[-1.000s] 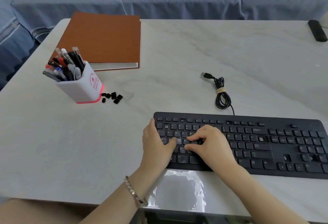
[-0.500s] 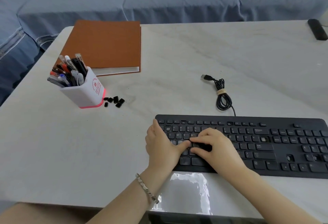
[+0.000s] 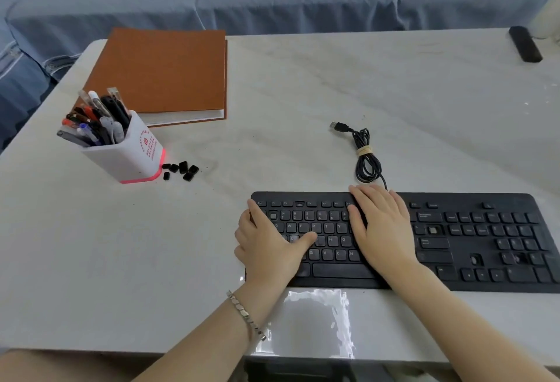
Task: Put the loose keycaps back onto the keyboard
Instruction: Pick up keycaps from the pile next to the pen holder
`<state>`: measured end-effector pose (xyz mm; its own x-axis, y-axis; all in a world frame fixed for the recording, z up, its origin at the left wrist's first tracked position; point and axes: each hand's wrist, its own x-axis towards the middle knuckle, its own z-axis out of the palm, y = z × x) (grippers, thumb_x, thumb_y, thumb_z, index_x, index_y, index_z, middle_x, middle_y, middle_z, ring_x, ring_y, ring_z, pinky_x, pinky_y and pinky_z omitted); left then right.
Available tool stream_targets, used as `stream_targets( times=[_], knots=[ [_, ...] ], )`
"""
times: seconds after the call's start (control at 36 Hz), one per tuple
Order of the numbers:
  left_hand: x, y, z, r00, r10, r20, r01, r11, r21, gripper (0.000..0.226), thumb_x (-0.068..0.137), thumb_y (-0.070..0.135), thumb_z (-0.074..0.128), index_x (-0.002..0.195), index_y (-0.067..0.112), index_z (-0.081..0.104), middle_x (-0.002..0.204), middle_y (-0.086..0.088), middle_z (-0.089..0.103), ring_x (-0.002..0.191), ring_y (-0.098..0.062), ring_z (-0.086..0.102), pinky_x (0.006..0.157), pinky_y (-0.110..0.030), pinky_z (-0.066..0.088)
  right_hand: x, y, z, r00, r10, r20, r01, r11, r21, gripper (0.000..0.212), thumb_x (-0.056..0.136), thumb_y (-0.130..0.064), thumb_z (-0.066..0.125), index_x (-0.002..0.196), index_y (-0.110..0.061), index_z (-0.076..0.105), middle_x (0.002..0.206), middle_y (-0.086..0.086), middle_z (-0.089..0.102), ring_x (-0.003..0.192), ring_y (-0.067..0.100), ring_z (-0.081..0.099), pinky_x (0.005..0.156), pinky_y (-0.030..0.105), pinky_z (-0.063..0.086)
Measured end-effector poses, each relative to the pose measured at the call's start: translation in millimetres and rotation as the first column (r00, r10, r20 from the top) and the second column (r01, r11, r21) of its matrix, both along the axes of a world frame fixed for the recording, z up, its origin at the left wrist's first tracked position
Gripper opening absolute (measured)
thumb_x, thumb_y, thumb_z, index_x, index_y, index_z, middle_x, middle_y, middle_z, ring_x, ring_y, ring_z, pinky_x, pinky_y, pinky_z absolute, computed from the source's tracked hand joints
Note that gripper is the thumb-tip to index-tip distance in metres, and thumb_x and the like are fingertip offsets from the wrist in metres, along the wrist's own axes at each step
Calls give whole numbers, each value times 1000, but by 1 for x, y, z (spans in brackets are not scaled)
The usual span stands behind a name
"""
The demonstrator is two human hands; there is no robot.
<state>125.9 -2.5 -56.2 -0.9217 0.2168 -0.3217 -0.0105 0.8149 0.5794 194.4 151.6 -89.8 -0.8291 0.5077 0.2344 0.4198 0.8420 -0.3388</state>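
A single wide-angle view looks forward and down from the person's head onto the table (image 3: 303, 78). The keyboard (image 3: 485, 230) lies close below it.

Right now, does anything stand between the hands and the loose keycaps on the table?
Nothing visible does. The left hand and right hand rest on the keyboard; only bare table lies between them and the loose keycaps. The pen holder stands just left of the keycaps, beside the path, not across it.

Soft daylight, glare on table (image 3: 315, 321)
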Motion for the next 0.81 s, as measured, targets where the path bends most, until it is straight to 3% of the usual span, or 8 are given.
stream_targets(
  times=[0.39,0.5,0.58,0.67,0.72,0.81],
  knots=[
    [-6,-7,-6,999,-49,7,49,999,-1,111,76,47,72,150,16,-6,150,-8,14,137,-26,16,109,-38,21,0,-1,4,1000,11,-9,-11,1000,11,42,89,-31,37,114,-11,65,111,4,65,109,24,56,104,36,26],
    [-10,-15,-6,997,-74,24,71,993,93,100,80,33,71,150,18,1,149,-6,20,137,-23,18,110,-35,20,1,-1,6,1000,10,9,-9,1000,-17,43,89,-31,37,114,-11,65,111,4,65,109,24,57,104,36,25],
    [-16,-28,-9,996,-86,32,77,972,222,85,82,24,70,148,20,18,143,-2,32,136,-20,27,112,-33,23,3,0,6,1000,8,17,-7,999,-46,44,88,-32,36,113,-10,66,110,4,65,108,25,57,104,35,24],
    [-32,-47,-10,995,-84,-60,97,961,259,49,88,23,61,134,21,45,126,4,51,122,-17,46,104,-30,36,2,2,7,1000,19,19,-17,995,-94,42,88,-30,40,113,-8,65,112,7,65,110,28,56,105,39,29],
    [-51,-60,-8,990,-49,-133,81,967,243,37,91,19,57,127,15,52,120,2,54,117,-16,50,97,-22,35,-3,2,12,999,36,22,-33,989,-145,32,89,-19,50,113,-6,65,113,9,64,111,31,55,103,39,31],
    [-88,-79,-5,953,-13,-304,54,991,126,37,91,9,53,128,6,51,131,-7,49,124,-21,45,101,-24,30,-16,-7,24,993,115,23,-106,964,-243,26,87,-9,58,112,-7,66,116,7,62,113,24,51,101,22,26]
  ],
)
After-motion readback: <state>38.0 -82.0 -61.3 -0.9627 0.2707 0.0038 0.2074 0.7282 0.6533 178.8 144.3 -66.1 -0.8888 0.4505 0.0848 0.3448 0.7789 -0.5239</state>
